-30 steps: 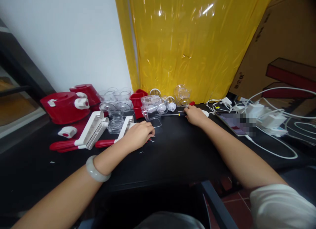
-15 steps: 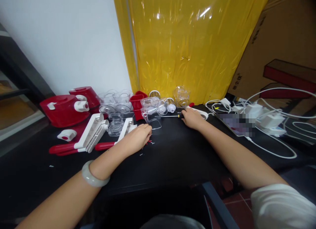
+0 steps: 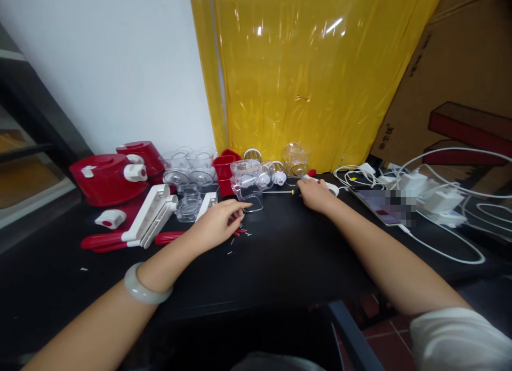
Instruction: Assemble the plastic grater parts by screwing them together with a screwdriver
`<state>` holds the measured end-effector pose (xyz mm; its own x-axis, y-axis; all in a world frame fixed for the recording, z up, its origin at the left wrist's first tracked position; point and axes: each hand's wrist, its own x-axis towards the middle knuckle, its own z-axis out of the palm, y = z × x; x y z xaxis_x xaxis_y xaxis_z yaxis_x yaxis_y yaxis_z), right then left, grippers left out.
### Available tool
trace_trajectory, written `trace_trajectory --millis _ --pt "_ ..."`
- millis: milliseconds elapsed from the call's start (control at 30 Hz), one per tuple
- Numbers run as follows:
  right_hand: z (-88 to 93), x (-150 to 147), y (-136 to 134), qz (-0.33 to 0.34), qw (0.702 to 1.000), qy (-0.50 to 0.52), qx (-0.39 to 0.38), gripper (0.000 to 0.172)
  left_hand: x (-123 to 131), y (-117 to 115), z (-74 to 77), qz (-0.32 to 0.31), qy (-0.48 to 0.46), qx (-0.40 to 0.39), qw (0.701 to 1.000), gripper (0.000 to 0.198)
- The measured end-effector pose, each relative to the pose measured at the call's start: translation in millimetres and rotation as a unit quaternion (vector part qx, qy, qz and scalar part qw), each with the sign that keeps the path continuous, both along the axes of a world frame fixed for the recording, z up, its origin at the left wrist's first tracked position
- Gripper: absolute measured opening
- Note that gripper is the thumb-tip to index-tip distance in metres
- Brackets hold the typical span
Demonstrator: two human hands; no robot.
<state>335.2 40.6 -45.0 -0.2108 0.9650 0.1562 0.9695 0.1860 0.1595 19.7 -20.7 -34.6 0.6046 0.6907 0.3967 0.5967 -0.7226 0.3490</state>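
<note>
Red plastic housings [image 3: 106, 180] are seen on a black table [image 3: 288, 269], well to the left of the red holder [image 3: 222, 171] at the middle back. Between housings and holder, nearer the wearer, a red-handled white lever [image 3: 150, 219] is laid flat. In front of the holder, the left hand [image 3: 218, 222] is held low, its forefinger and thumb parted, with nothing seen between them. Beside it, small pale pieces [image 3: 248, 234], probably screws, are scattered in front and slightly right of the holder. Just right of the holder a clear container [image 3: 244, 171] is placed; beyond it, a screwdriver [image 3: 280, 192] is laid, shaft pointed left. Its handle is covered by the right hand [image 3: 318, 195], well apart from the other; whether it is gripped cannot be told. Farther right of the holder, a phone [image 3: 374, 203] is plugged in. Gathering of the small pieces is judged to be in hand; a fine fingertip pinch would be called for by the next move.
</note>
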Motion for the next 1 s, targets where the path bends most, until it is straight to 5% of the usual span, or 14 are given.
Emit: trace_trajectory --millis 233,767,867,1000 --pt "9.9 7.5 1.3 0.022 0.999 0.028 0.008 0.029 -12.4 9.8 6.2 0.044 -0.101 0.039 0.993 0.022" --pt "9.8 -9.4 -14.6 0.013 0.997 -0.044 -0.065 0.032 -14.5 12.3 6.1 0.14 -0.179 -0.048 0.973 0.023" --pt "18.5 -2.3 -14.6 0.016 0.996 0.003 -0.087 0.037 -16.3 15.0 4.3 0.145 -0.203 -0.073 0.966 0.024" --pt "37.8 18.1 -14.2 0.059 0.972 0.186 -0.13 0.027 -17.6 17.1 4.5 0.144 -0.26 -0.122 0.947 0.025"
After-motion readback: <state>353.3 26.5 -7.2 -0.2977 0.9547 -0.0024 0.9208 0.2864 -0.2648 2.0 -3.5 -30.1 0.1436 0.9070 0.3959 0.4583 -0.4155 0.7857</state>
